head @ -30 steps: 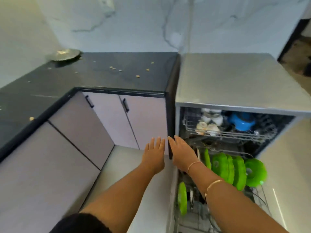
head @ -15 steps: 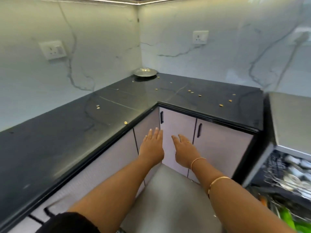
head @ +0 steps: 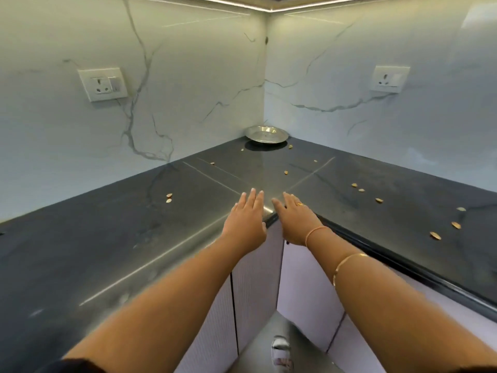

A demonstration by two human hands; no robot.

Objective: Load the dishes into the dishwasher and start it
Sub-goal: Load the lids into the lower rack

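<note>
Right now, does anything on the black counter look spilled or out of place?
Yes: small tan bits, perhaps seeds, lie scattered over the black countertop, most on its right side, some near the steel plate in the corner. They look spilled.

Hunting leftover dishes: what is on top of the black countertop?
One steel plate in the back corner, plus scattered small tan bits. The left hand and right hand cover part of the countertop edge.

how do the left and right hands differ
The right hand wears a ring; the left hand wears none. The right hand's wrist has a thin orange band and its forearm a gold bangle; the left hand's wrist and forearm are bare. Both are open, palms down, holding nothing, over the inner corner of the dark countertop.
</note>
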